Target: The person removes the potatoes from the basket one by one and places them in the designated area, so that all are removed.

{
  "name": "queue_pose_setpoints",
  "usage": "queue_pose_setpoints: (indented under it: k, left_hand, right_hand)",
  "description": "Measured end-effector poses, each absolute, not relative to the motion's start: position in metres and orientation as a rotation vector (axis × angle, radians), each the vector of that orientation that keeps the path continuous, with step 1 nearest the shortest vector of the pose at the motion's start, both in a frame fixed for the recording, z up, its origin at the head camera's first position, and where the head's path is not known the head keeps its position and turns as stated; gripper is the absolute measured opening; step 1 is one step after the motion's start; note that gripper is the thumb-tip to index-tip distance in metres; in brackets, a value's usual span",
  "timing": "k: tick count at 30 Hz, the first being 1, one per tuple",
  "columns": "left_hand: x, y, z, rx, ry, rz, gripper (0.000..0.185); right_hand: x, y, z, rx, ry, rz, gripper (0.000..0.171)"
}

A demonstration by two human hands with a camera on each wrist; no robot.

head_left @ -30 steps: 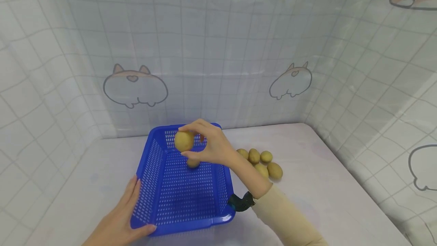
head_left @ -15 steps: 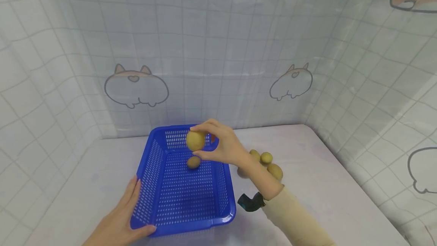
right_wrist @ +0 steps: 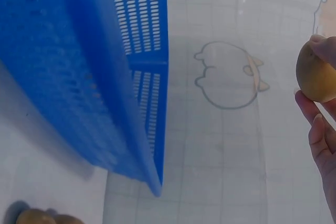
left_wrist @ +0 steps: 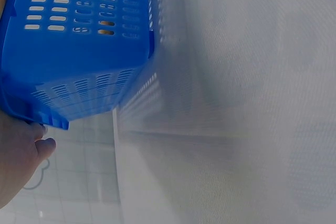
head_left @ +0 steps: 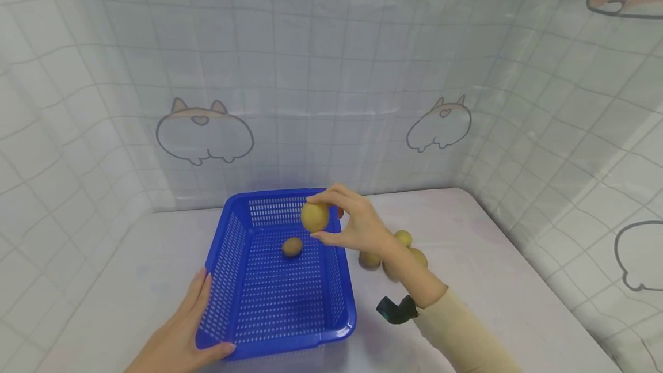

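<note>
A blue slotted basket [head_left: 220, 258] stands on the pale table, with one small potato [head_left: 292, 246] lying on its floor. My right hand [head_left: 331, 219] pinches a larger yellow potato [head_left: 315, 217] between thumb and fingers, in the air over the basket's far right corner. In the right wrist view that potato [right_wrist: 316, 74] shows at the right edge, above the fingers [right_wrist: 320, 129], with the basket [right_wrist: 79, 77] to its left. My left hand [head_left: 181, 338] clasps the basket's near left corner, thumb along the front rim. The left wrist view shows this hand [left_wrist: 18, 156] under the basket [left_wrist: 79, 51].
Several loose potatoes [head_left: 404, 239] lie on the table just right of the basket, partly hidden behind my right forearm; two of them [right_wrist: 37, 217] show in the right wrist view. Tiled curtain walls with cartoon prints close in the back and both sides.
My right hand has carried the potato to the right, from over the basket's far middle to over its far right corner. The left hand and basket have stayed put.
</note>
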State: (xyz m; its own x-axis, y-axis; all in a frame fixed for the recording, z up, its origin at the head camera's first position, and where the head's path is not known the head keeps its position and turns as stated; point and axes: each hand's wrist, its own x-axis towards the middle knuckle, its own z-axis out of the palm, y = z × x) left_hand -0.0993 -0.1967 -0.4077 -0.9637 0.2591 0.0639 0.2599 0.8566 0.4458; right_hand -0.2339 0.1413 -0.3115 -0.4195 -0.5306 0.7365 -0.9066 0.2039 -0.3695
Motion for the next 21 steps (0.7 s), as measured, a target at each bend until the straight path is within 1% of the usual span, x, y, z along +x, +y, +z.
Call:
queue_pose_setpoints:
  k: [16,21]
  left_hand:
    - [-0.101,-0.197,-0.41,-0.424,-3.044,-0.714,0.125]
    - [-0.1,-0.197,-0.41,-0.425,-3.042,-0.709,0.125]
  right_hand:
    - [-0.232,0.177,-0.317,1.245,-2.059,1.076,0.058]
    - [-0.223,0.186,-0.31,1.209,-2.061,1.087,0.057]
